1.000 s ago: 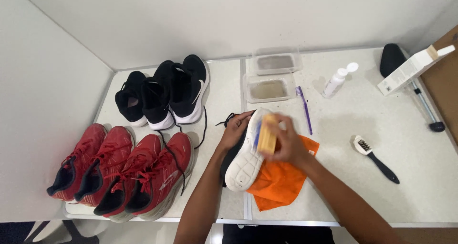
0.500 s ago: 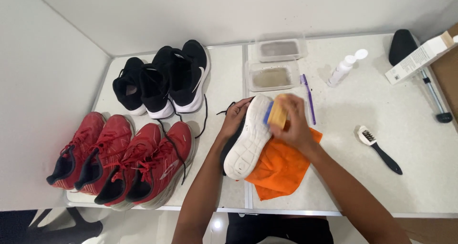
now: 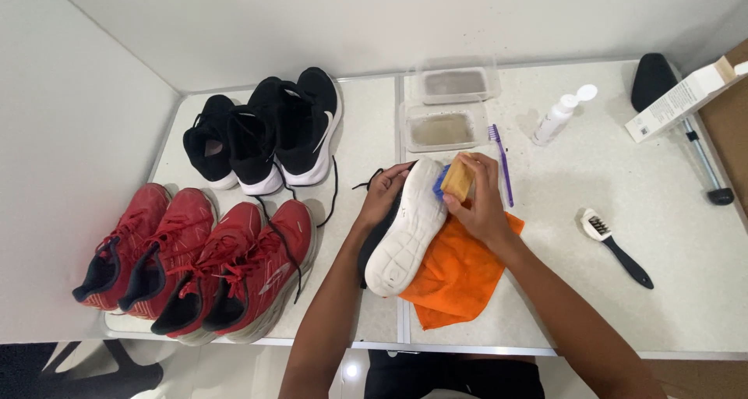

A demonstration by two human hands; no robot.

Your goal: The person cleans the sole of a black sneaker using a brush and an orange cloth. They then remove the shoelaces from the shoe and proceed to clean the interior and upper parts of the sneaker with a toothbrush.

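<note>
My left hand (image 3: pixel 385 193) grips a black shoe with a white sole (image 3: pixel 407 231), tipped so the sole faces up, near the table's middle. My right hand (image 3: pixel 481 203) holds a wooden-backed brush (image 3: pixel 456 178) against the toe end of that sole; blue bristles show at its edge. An orange cloth (image 3: pixel 460 278) lies under the shoe and my right wrist.
Three black shoes (image 3: pixel 269 130) stand at the back left, with several red shoes (image 3: pixel 195 263) in front of them. Two clear trays (image 3: pixel 442 128), a purple toothbrush (image 3: pixel 501 161), a white bottle (image 3: pixel 555 118), a black-handled brush (image 3: pixel 615 247) and a white box (image 3: pixel 686 95) lie to the right.
My right hand has slid the brush along the sole toward the toe end. The left hand keeps its hold on the shoe.
</note>
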